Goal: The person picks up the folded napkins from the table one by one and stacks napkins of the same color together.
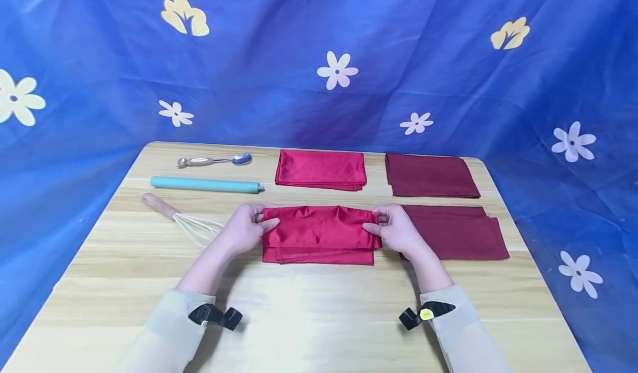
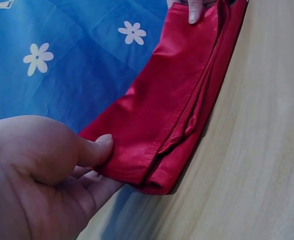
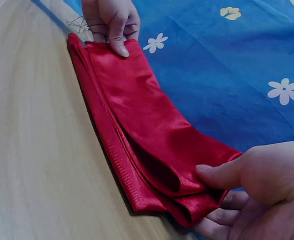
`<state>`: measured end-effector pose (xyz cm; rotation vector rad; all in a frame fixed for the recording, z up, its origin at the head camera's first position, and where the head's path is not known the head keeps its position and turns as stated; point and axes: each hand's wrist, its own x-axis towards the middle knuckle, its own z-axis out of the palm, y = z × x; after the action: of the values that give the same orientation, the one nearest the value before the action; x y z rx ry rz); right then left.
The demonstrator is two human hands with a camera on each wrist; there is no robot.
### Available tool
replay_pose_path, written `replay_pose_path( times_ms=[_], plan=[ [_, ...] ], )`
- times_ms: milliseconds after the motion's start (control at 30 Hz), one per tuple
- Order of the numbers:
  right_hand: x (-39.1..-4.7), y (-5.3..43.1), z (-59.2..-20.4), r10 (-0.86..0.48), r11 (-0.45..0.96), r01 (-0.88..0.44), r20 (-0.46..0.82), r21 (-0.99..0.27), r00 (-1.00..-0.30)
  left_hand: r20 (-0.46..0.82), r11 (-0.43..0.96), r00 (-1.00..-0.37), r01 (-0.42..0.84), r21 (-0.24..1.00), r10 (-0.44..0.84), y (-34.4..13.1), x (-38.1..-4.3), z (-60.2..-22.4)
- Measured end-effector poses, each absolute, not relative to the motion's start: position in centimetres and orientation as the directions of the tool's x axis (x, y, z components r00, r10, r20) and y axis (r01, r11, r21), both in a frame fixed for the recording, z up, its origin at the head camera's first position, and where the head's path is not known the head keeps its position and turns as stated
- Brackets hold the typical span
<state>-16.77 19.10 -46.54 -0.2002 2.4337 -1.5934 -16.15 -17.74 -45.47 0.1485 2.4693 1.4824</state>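
Observation:
A folded, shiny red satin cloth (image 1: 319, 229) lies across the middle of the table, its far edge held by both hands. My left hand (image 1: 245, 228) pinches the far left corner, thumb on top and fingers underneath. At the far right corner my right hand (image 1: 397, 230) grips the cloth the same way. The right wrist view shows several loose folded layers at the end of the red cloth (image 3: 142, 110), with the thumb over the upper ones. In the left wrist view, the near edge of the cloth (image 2: 151, 100) meets the wooden surface.
Behind lies another folded red cloth (image 1: 321, 168). Two folded maroon cloths, a far one (image 1: 432, 175) and a nearer one (image 1: 456, 233), lie at the right. On the left are a spoon (image 1: 214, 160), a teal rod (image 1: 205, 184) and a whisk (image 1: 181, 217), partly behind the left hand.

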Motion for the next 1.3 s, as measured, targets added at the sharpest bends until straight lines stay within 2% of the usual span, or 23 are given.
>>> replay_pose_path(
  times_ms=[167, 500, 833, 1033, 1300],
  plan=[
    [-16.9, 19.4, -46.5, -0.268, 0.294, 0.059, -0.141, -0.954, -0.953, -0.14, 0.451, -0.966, -0.028, 0.892, 0.217, -17.8, -16.0, -45.3],
    [-16.9, 19.7, -46.8, -0.218, 0.312, 0.107, -0.181, -0.944, -0.959, -0.278, 0.301, -0.938, -0.209, 0.93, 0.208, -17.8, -16.2, -45.0],
    [-17.2, 19.6, -45.8, -0.172, 0.285, 0.188, -0.243, -0.94, -0.955, -0.302, 0.242, -0.937, -0.256, 0.936, 0.178, -17.8, -16.5, -44.5],
    [-17.5, 19.9, -45.2, -0.175, 0.278, 0.211, -0.265, -0.937, -0.948, -0.309, 0.255, -0.935, -0.261, 0.931, 0.174, -18.0, -16.9, -43.6],
    [-17.8, 20.5, -44.4, -0.157, 0.286, 0.221, -0.273, -0.933, -0.949, -0.288, 0.341, -0.947, -0.226, 0.913, 0.143, -17.8, -17.5, -42.3]
  ],
)
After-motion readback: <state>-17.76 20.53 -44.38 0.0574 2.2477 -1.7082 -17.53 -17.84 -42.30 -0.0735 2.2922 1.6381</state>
